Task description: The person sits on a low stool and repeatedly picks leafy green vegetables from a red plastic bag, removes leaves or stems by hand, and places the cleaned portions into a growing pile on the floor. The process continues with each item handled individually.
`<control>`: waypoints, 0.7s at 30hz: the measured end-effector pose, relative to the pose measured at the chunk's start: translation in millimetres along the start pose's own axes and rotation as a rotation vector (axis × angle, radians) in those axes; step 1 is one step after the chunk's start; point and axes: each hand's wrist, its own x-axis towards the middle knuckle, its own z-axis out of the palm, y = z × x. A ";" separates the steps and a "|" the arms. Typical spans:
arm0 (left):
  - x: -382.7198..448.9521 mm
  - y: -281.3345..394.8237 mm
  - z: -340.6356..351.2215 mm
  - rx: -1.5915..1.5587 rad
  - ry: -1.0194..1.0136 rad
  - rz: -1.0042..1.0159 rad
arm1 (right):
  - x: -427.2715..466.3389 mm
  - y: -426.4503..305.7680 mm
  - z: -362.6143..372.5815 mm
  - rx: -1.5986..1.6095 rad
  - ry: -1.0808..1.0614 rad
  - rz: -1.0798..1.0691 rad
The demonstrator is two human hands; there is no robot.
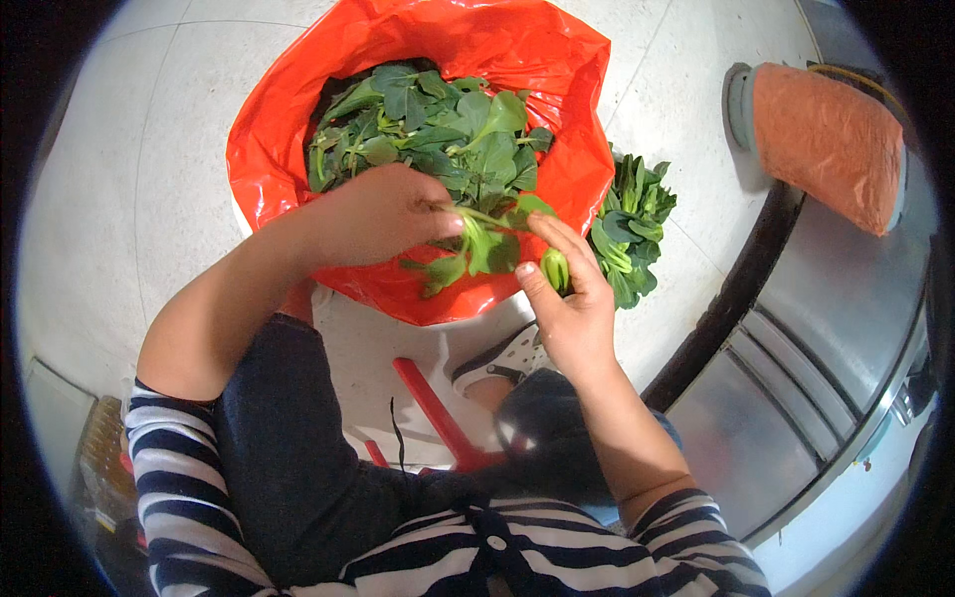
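My left hand (395,213) is over the near rim of a red plastic bag (276,142), its thumb and fingers closed on a few loose green leaves (477,242) with pale stems. Facing it, my right hand (578,306) holds a small head of leafy greens (554,270), like bok choy, between thumb and fingers. The leaves span the gap between both hands, slightly blurred. Inside the wide-mouthed bag lies a heap of dark green leaves (477,134). A bunch of trimmed greens (634,224) rests on the floor right of the bag, partly hidden by it.
Pale floor tiles (201,82) surround the bag. At the right stand a metal-fronted cabinet (791,358) and an orange-covered object (828,142). A red plastic stool part (433,407) and a clog-style shoe (507,362) show below the bag.
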 end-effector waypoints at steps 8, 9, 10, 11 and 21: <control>-0.9 8.1 32.9 0.474 -0.016 0.623 | -8.4 -6.5 3.5 0.096 -0.171 0.210; -2.0 8.2 35.5 0.609 -0.038 0.616 | -8.5 -6.7 3.2 0.083 -0.166 0.185; -2.8 8.6 37.7 0.703 -0.033 0.643 | -8.0 -6.6 2.7 0.011 -0.166 0.140; -3.6 9.6 40.4 0.823 -0.055 0.643 | -7.7 -6.8 2.0 -0.053 -0.167 0.083; -17.8 20.3 63.9 0.876 0.223 0.484 | -13.3 -13.2 0.7 -0.003 -0.155 0.154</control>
